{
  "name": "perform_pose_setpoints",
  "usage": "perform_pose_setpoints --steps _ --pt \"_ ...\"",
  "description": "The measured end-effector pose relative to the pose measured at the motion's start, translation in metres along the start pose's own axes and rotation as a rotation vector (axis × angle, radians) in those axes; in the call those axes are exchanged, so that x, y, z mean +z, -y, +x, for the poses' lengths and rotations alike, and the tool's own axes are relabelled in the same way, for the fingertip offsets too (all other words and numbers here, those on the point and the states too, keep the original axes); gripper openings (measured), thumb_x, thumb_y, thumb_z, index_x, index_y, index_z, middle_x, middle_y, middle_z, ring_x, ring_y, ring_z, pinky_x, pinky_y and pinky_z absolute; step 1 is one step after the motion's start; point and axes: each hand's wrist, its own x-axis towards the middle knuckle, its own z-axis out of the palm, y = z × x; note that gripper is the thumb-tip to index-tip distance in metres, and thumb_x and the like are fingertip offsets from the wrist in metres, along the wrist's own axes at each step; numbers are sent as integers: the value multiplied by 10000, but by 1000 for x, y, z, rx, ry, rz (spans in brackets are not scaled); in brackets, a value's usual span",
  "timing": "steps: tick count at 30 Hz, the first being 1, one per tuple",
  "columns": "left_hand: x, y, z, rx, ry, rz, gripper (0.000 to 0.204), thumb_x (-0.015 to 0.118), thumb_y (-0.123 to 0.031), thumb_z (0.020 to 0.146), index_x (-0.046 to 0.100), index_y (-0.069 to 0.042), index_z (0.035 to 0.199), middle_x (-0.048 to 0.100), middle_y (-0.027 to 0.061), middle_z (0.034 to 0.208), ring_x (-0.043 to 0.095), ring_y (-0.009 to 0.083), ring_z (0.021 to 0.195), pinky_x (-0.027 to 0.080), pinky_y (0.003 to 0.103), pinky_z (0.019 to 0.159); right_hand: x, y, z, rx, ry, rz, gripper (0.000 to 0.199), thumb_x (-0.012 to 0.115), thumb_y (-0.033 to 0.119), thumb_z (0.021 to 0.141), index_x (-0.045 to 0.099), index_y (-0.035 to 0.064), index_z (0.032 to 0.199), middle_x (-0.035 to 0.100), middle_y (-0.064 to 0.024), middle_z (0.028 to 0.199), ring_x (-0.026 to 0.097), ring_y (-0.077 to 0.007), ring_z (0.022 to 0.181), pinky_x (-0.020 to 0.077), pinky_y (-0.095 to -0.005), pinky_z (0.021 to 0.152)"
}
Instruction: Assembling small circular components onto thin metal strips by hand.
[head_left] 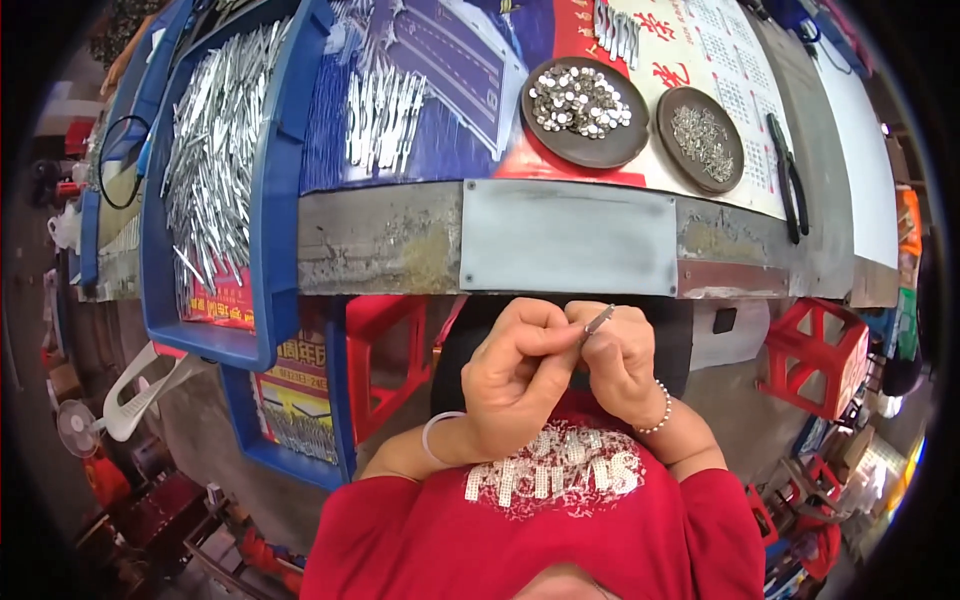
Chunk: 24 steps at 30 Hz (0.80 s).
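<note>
My left hand [518, 372] and my right hand [622, 362] meet in front of my chest, just off the bench's near edge. Between their pinched fingertips is a slim, silver metal piece [600, 318], tilted with its pointed end up to the right. The fingers cover its lower part. On the bench beyond, a row of similar slim metal pieces [384, 118] lies on a blue printed sheet. One brown dish [590, 153] holds small round shiny parts; a smaller brown dish [732, 180] holds tiny metal parts.
A blue bin [268, 270] full of long metal pieces stands at the left, with a second blue bin [345, 450] lower down. Black-handled pliers [790, 185] lie at the right. More metal pieces [617, 35] sit at the back. Red stools [815, 360] stand below the bench.
</note>
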Motion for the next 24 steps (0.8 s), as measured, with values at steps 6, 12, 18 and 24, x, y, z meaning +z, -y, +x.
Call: perform_pose_setpoints --steps 6,12,18,24 --pt "0 -1 -4 31 52 10 191 567 118 826 541 13 984 515 65 987 493 27 711 394 146 540 34 5 7 -125 -428 130 176 612 67 786 460 12 718 432 -51 618 388 -166 506 349 -262 478" --pt "1 -1 -5 35 25 -32 193 566 137 815 515 4 946 516 85 958 481 40 709 390 158 553 -21 -18 9 -74 -511 -24 180 617 137 803 471 34 824 463 -35 738 417 -80 562 325 -207 465" --pt "-2 0 -6 117 7 64 209 595 139 787 573 0 942 547 112 909 506 87 704 407 177 589 -6 -3 25 3 -710 -6 779 740 -33 499 354 37 1172 424 -62 984 402 -86 651 356 -212 520" --pt "-2 -4 -5 -13 -2 43 215 580 124 816 586 34 1011 529 75 981 480 28 715 379 143 564 0 -3 17 -50 -513 -7 776 793 70 565 334 60 1191 440 -64 955 412 -103 664 356 -215 554"
